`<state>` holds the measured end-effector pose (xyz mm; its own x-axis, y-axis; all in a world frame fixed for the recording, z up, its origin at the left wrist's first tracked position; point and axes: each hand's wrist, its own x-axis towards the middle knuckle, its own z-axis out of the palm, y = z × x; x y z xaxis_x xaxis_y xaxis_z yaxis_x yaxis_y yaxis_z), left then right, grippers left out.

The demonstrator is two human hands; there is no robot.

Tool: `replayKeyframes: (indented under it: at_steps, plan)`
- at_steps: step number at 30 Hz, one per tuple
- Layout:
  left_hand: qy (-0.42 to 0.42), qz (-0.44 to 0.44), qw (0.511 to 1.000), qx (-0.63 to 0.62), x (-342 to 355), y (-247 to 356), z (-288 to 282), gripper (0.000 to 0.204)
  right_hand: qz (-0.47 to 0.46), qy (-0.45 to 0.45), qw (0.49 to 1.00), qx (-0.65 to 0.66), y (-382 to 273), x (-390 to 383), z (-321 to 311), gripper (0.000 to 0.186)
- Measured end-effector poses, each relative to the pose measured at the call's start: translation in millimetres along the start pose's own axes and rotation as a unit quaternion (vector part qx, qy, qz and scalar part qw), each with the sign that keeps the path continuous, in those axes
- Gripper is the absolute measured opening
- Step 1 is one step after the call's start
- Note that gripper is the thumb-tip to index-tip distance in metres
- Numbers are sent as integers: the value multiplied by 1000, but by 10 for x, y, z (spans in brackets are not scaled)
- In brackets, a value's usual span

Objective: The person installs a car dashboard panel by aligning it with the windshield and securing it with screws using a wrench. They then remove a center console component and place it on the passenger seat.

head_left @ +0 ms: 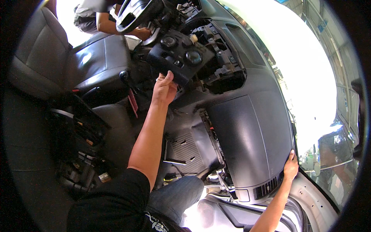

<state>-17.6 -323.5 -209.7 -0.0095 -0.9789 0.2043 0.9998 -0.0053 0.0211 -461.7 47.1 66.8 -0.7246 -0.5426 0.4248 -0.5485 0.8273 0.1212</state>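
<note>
My left hand [166, 88] is closed on the near edge of a black dashboard control panel [166, 58], thumb on its front face. Round knobs stand out from the panel, which sits tilted before an open dashboard cavity [226, 62] with bare metal brackets. Whether it is still attached behind cannot be seen. At the right, my right hand [291, 167] lies along the dashboard's [247, 131] outer edge by the windshield, fingers stretched out and holding nothing.
Another person's forearm [110, 25] reaches in below the steering wheel [133, 17] at the far left. Black seats [89, 58] fill the left side. A dismantled centre console area [83, 166] has exposed parts. An open door [232, 212] stands at the lower right.
</note>
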Motion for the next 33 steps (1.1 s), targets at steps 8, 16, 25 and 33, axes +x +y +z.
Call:
replayKeyframes:
  at_steps: [8,16,25,33]
  plan:
    - [41,9,999,12,285,-223,-158,35,9,3,1000,8,-51,-41,-40,75]
    - [107,-80,969,207,300,-178,-329,52,23,-9,1000,-4,-88,-46,-73,77]
    - [9,-146,880,453,33,33,-722,61,14,-8,1000,3,-39,-30,-41,78]
    - [189,-238,821,484,-80,388,-684,89,19,-9,1000,-3,-53,-37,-56,78]
